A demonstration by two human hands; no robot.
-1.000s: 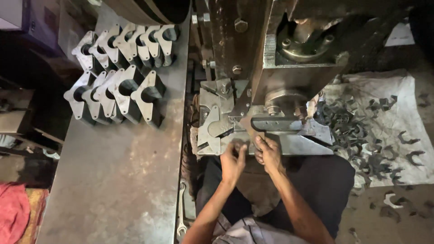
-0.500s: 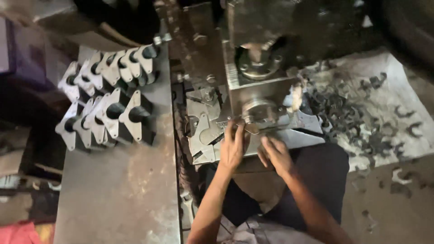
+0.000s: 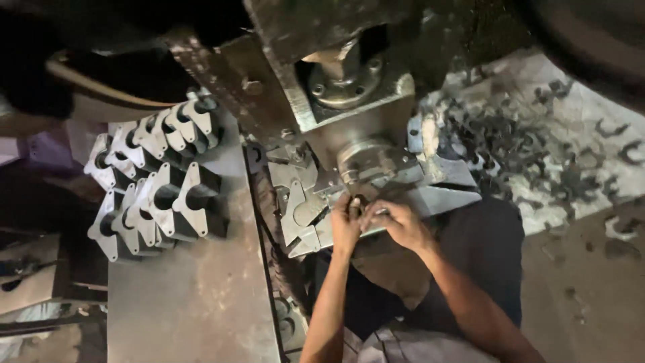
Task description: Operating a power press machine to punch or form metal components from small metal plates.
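Both my hands meet at the front of a heavy metal press [image 3: 349, 87], just under its round ram [image 3: 366, 161]. My left hand [image 3: 346, 225] and my right hand [image 3: 398, 223] pinch a small flat metal piece [image 3: 368, 210] on the press bed [image 3: 443, 195]. The piece is mostly hidden by my fingers. Flat cut metal plates [image 3: 299, 208] lie on the bed just left of my left hand.
A grey steel table [image 3: 181, 302] at left carries two rows of stacked triangular metal brackets [image 3: 154, 202] with round holes. Several curved metal offcuts [image 3: 537, 161] litter a sheet on the floor at right. My dark trousers [image 3: 490, 249] show below.
The view has swung and tilted, so the press now sits higher and the table shifted right. My hands have stayed together at the press bed, fingers drawn closer on the piece.
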